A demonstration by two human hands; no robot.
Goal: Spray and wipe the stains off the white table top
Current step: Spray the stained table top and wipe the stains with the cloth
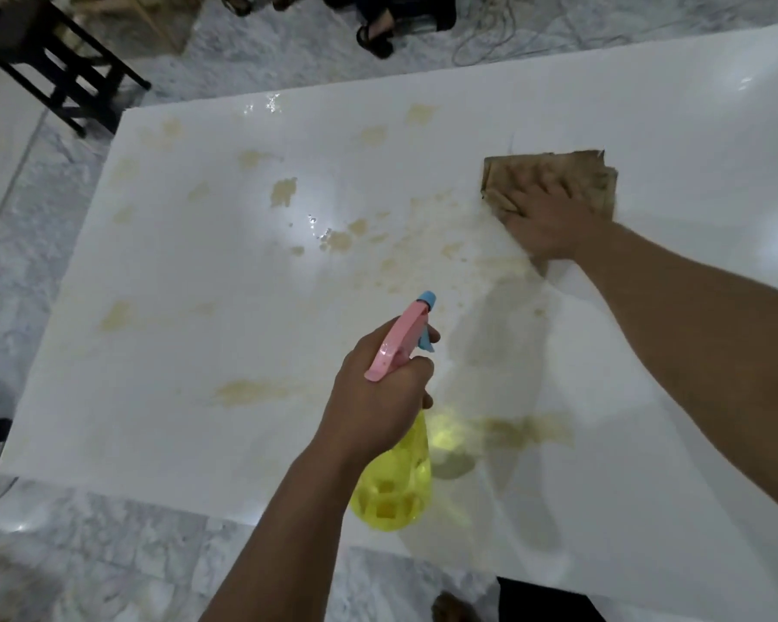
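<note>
1. The left hand [378, 388] is clamped around the neck of a yellow spray bottle [396, 482] with a pink trigger head, held above the near part of the white worktop [176, 361].
2. The right hand [549, 217] lies flat, fingers spread, pressing a brown cloth [571, 170] onto the worktop's far right part.
3. Tan stains [284, 190] dot the surface ahead of the bottle and left of the cloth; one smear [526, 430] lies just right of the bottle.

table top [198, 419]: glossy, smooth | spray bottle [396, 482]: translucent plastic | cloth [553, 177]: rough
</note>
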